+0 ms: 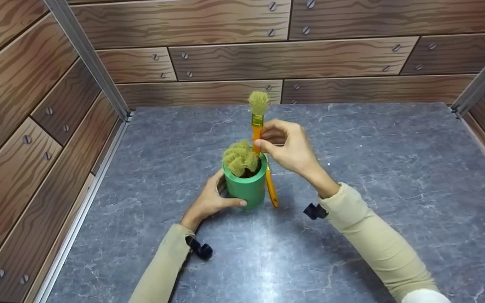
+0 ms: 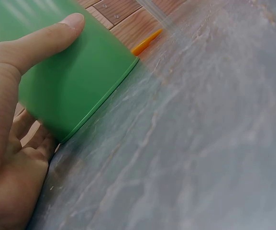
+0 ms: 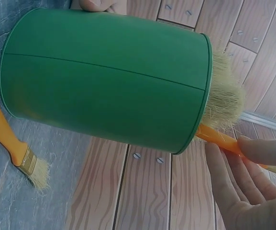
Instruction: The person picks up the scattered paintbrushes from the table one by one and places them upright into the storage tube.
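Note:
A green cylindrical can point(image 1: 246, 191) stands upright on the table, several pale bristle heads point(image 1: 238, 158) showing above its rim. My left hand point(image 1: 213, 198) grips the can from the left, thumb across its front in the left wrist view. Between thumb and fingers, my right hand point(image 1: 291, 147) pinches the orange handle of a paintbrush point(image 1: 257, 133), bristles upward. In the head and right wrist views the handle's lower end is inside the can's mouth, hidden by the rim. Another orange-handled paintbrush point(image 3: 6, 132) lies on the table just right of the can.
The grey marbled table point(image 1: 175, 261) reaches wood-patterned walls point(image 1: 225, 59) at the back and sides. Metal strips point(image 1: 86, 59) run along the corners. Black wrist mounts point(image 1: 200, 248) sit at both sleeve cuffs.

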The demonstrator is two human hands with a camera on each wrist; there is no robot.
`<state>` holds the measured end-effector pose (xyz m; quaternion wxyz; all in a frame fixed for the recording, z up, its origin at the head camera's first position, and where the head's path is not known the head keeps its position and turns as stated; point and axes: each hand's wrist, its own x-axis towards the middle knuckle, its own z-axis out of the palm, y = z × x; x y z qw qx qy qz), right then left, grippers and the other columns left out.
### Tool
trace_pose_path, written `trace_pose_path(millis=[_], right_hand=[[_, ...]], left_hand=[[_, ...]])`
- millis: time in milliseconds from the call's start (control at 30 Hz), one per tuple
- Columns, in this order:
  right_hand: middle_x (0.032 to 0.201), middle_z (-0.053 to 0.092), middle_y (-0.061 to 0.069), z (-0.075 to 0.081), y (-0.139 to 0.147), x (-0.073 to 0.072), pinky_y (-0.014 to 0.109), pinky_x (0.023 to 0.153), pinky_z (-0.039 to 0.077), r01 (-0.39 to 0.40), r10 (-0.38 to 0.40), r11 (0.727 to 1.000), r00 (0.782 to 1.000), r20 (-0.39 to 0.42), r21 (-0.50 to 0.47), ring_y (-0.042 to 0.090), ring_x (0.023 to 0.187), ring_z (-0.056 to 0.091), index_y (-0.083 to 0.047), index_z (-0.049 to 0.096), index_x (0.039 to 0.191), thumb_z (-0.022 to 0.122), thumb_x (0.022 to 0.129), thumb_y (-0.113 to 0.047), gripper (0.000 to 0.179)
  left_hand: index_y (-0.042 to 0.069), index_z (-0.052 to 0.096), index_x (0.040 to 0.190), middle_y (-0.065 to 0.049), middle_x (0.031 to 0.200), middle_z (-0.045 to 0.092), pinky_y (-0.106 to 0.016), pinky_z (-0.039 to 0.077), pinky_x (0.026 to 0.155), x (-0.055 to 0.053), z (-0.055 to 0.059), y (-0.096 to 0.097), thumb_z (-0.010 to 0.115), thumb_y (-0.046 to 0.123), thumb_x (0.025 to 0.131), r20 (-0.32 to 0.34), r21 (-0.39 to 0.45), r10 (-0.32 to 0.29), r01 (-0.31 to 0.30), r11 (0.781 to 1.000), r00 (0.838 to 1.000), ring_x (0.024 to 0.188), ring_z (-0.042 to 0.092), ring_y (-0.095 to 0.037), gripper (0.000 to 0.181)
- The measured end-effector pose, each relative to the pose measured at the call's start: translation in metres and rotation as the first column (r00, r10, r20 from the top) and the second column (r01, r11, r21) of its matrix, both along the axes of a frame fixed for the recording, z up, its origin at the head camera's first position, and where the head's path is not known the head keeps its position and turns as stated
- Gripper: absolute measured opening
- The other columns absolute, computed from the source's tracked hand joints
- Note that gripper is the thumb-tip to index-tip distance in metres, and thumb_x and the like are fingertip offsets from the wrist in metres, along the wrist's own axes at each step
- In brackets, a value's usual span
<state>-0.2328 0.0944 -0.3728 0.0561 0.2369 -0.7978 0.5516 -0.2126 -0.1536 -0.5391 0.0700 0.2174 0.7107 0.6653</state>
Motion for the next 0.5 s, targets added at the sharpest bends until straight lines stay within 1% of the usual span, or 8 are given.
trace_pose_path(millis=[100,200,500], right_hand=[[0.105,0.081,0.015,-0.0019,-0.0003,0.0006,0.041,0.090,0.066,-0.003,0.003,1.000,1.000,0.000,0.004,0.029,0.096,0.079,-0.001,0.077,0.111,0.082,0.094,-0.007,0.018],[0.105,0.081,0.014,-0.0030,-0.0003,0.0021,0.041,0.090,0.067,-0.009,0.009,1.000,1.000,0.003,0.011,0.029,0.095,0.079,-0.001,0.077,0.112,0.083,0.094,-0.007,0.019],[0.105,0.081,0.014,-0.0065,0.0004,0.0032,0.043,0.090,0.067,-0.005,0.005,1.000,1.000,-0.010,0.029,0.029,0.096,0.079,-0.002,0.077,0.111,0.083,0.094,-0.009,0.019]], left_hand=[[0.029,0.042,0.163,0.002,0.160,0.054,-0.042,0.039,0.128,0.0005,0.0002,0.0001,0.098,0.010,0.077,-0.005,0.003,-0.008,0.008,1.000,1.000,0.149,0.050,-0.020,0.105],[0.029,0.040,0.164,0.002,0.161,0.052,-0.042,0.038,0.129,0.0009,0.0002,0.0001,0.097,0.009,0.078,-0.010,0.008,-0.012,0.012,1.000,1.000,0.150,0.049,-0.020,0.105],[0.029,0.042,0.163,0.003,0.161,0.053,-0.040,0.039,0.129,0.0012,0.0011,0.0010,0.098,0.009,0.077,0.002,0.013,-0.008,0.008,1.000,1.000,0.150,0.050,-0.020,0.104]])
